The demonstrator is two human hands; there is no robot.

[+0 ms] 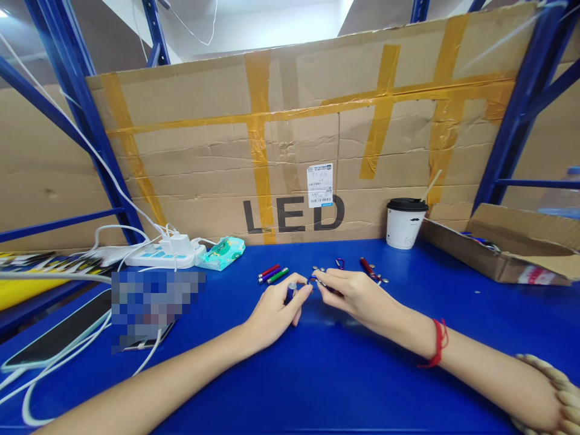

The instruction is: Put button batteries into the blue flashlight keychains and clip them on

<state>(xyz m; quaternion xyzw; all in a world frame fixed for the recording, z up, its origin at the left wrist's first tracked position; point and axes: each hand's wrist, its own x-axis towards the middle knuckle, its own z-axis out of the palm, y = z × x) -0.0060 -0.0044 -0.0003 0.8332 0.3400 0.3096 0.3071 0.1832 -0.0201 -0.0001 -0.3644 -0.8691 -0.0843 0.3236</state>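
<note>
My left hand [274,308] is closed around a small blue cylinder with a silver end [291,290], mostly hidden by the fingers. Just to its right, my right hand [357,293] pinches a blue carabiner [312,279], its curved end pointing at the left fingertips. Beyond the left hand lie slim metallic tubes in red [269,271], purple [273,275] and green [278,276], side by side. A second dark blue carabiner [339,263] rests behind the right hand. Several small silver discs [322,269] lie near it, and a red tube [368,267] sits farther right.
A lidded paper cup [406,223] and an open cardboard box [521,266] stand at the right. To the left are a power strip [181,257], a teal soft pack [223,252], a phone [58,329] and white cables. A large cardboard sheet [203,163] closes off the back.
</note>
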